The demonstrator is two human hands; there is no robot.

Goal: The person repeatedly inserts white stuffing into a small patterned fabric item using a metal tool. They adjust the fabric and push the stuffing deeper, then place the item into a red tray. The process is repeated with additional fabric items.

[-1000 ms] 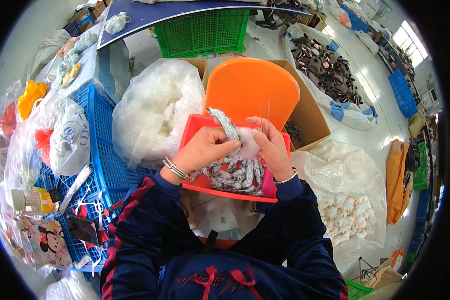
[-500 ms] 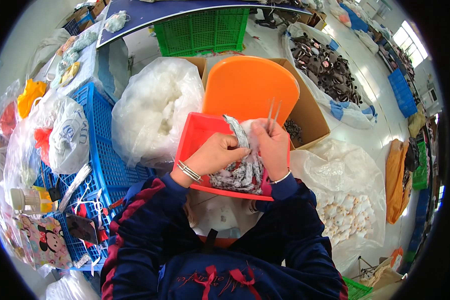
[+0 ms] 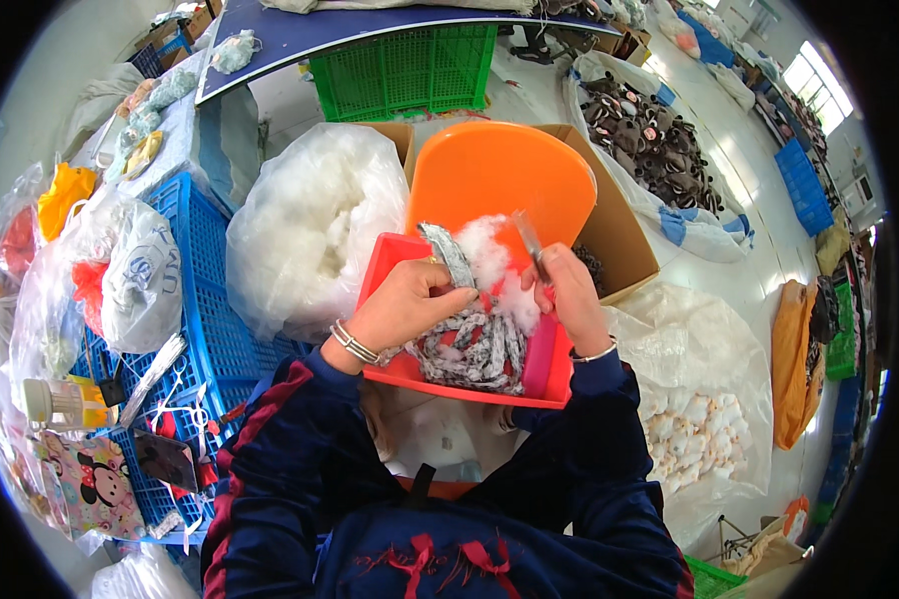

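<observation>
My left hand (image 3: 410,307) pinches a narrow grey-and-white fabric piece (image 3: 451,256) between thumb and fingers, its free end rising above the hand. Metal tweezers (image 3: 529,240) are held in my right hand (image 3: 572,292), tips pointing up and away, slightly blurred. Both hands are over a red plastic tray (image 3: 378,268) lying across my lap. A tuft of white stuffing (image 3: 484,250) sits between the hands, with more wisps beside my right fingers. Several similar grey fabric pieces (image 3: 469,359) lie heaped in the tray near me, beside a bright pink item (image 3: 539,359).
An orange seat (image 3: 499,180) and a cardboard box (image 3: 624,245) stand just beyond the tray. To the left are a clear bag of stuffing (image 3: 315,225) and blue crates (image 3: 215,290). A bag of white pieces (image 3: 694,429) stands right; dark plush parts (image 3: 649,135) lie farther off.
My right hand has moved right and down, away from the fabric piece, tilting the tweezers leftward. More white stuffing shows between the hands. My left hand has shifted slightly left, keeping its pinch.
</observation>
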